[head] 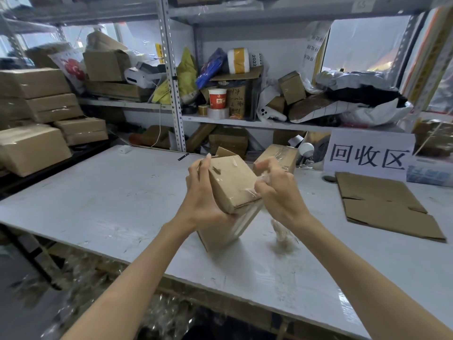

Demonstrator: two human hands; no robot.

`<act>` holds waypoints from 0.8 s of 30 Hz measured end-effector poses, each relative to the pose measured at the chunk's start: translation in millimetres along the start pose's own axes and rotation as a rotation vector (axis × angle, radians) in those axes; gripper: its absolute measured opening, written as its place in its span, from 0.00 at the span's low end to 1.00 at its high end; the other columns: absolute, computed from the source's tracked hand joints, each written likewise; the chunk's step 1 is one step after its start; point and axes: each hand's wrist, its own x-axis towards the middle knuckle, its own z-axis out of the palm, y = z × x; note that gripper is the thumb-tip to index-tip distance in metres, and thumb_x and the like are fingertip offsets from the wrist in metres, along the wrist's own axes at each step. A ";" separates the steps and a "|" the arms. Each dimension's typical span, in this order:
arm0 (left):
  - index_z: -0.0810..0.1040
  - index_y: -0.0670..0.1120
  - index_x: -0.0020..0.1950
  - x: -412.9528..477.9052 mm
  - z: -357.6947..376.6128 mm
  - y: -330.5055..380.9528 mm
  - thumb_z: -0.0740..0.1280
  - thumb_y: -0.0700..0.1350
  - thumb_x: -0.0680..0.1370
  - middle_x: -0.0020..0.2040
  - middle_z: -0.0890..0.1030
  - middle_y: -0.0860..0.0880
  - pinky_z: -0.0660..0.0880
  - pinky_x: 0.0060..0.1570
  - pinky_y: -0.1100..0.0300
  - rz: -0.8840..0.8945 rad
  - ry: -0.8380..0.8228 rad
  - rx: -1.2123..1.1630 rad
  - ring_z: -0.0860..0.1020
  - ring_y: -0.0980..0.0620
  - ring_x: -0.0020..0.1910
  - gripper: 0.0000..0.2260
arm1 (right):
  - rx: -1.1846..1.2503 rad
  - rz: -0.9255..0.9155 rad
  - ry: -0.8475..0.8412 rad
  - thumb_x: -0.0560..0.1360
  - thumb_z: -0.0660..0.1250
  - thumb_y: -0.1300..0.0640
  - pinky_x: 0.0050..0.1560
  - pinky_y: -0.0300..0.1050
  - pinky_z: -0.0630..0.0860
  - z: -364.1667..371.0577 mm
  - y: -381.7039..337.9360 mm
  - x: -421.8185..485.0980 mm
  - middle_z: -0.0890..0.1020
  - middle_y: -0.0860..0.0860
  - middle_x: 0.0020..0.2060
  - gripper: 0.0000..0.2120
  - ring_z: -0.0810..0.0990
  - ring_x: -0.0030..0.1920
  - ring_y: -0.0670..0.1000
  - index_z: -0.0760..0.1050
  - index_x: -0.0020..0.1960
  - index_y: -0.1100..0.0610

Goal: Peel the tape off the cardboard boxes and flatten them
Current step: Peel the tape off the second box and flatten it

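Note:
A small brown cardboard box [232,185] wrapped in clear tape is held above the white table [110,192], tilted. My left hand [201,192] grips its left side and underside. My right hand [274,190] pinches a crumpled strip of clear tape [263,179] at the box's right edge. Under the held box, another cardboard box [225,231] stands on the table. A taped box [277,155] sits behind my right hand. A wad of peeled tape [282,231] lies on the table to the right.
A flattened cardboard box [384,207] lies at the right under a white paper sign [367,153]. Stacked boxes [39,119] fill the left side. Cluttered metal shelves [245,94] stand behind the table. Crumpled plastic film [98,278] lies on the floor below the front edge.

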 end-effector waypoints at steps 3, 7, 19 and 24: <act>0.45 0.48 0.79 1.4 -7.5 -1.4 0.78 0.62 0.52 0.73 0.52 0.53 0.64 0.71 0.46 -0.002 -0.043 0.011 0.57 0.51 0.71 0.64 | -0.100 0.008 -0.037 0.67 0.58 0.56 0.47 0.47 0.68 -2.4 0.9 -3.1 0.74 0.47 0.34 0.15 0.66 0.51 0.49 0.80 0.48 0.50; 0.44 0.49 0.78 -0.2 -7.1 -3.3 0.78 0.63 0.51 0.73 0.53 0.55 0.65 0.70 0.43 -0.052 -0.082 -0.018 0.58 0.50 0.72 0.66 | -0.078 0.029 -0.068 0.65 0.57 0.53 0.48 0.48 0.65 -4.6 -3.1 -5.0 0.74 0.48 0.36 0.15 0.64 0.50 0.50 0.82 0.40 0.53; 0.49 0.48 0.79 17.9 -12.9 -12.8 0.82 0.57 0.55 0.72 0.57 0.53 0.63 0.69 0.52 -0.079 -0.044 -0.037 0.59 0.52 0.69 0.62 | -0.119 0.026 0.033 0.71 0.63 0.64 0.50 0.54 0.78 -17.6 -5.4 -1.2 0.83 0.54 0.48 0.14 0.80 0.49 0.54 0.77 0.55 0.58; 0.49 0.51 0.79 18.5 -19.9 -31.4 0.82 0.59 0.54 0.72 0.58 0.50 0.66 0.69 0.45 -0.222 0.018 -0.006 0.60 0.47 0.70 0.62 | -0.162 -0.071 -0.074 0.74 0.61 0.64 0.37 0.43 0.76 -26.7 -0.2 -7.8 0.86 0.46 0.43 0.19 0.79 0.38 0.38 0.81 0.58 0.47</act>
